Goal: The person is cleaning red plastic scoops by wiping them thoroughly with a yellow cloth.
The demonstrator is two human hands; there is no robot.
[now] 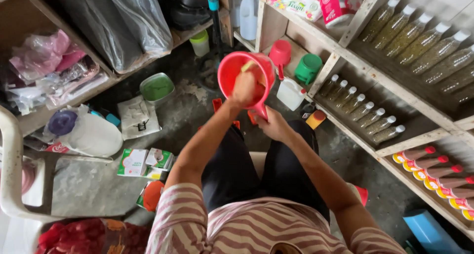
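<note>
I sit on a low seat and hold a red plastic scoop jug (pixel 232 68) out in front of my knees. My right hand (pixel 273 125) grips its handle from below. My left hand (pixel 245 88) reaches into the jug's mouth, fingers closed around a small yellow-green object that I cannot identify. The inside of the jug is partly hidden by that hand. Both arms come out of striped pink and white sleeves.
Wooden shelves on the right carry rows of bottles (pixel 363 110) and red-capped bottles (pixel 434 170). A white jerrycan (pixel 290 93), a green cup (pixel 308 67) and a red cup (pixel 280 52) stand ahead. A green-lidded tub (pixel 156 87), boxes (pixel 143 162) and a large white container (pixel 91 133) lie to the left.
</note>
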